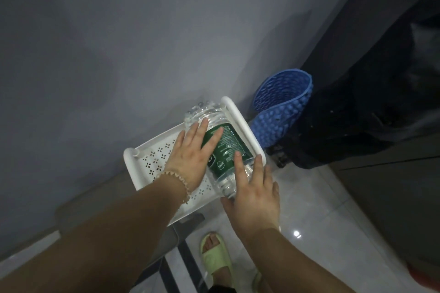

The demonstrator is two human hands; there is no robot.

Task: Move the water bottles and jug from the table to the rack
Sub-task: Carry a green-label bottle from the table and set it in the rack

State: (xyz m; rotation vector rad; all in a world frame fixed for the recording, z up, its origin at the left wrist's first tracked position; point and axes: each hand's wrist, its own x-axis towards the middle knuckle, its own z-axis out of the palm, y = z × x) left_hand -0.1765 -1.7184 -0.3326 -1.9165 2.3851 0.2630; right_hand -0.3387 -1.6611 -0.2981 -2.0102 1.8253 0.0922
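A large clear water bottle (228, 145) with a green label lies on its side on the top shelf of a white plastic rack (152, 159), its neck pointing toward me. My left hand (192, 157) lies flat on the bottle's left side, fingers spread over the label. At the neck end, my right hand (254, 188) touches the bottle with fingers extended. Neither hand is wrapped around it. No other bottle or jug is in view.
The rack stands against a grey wall (119, 43). A blue studded basket (281, 112) leans to its right, beside dark cloth (357, 114). Below are a glossy white tiled floor (321, 209) and my foot in a green slipper (216, 259).
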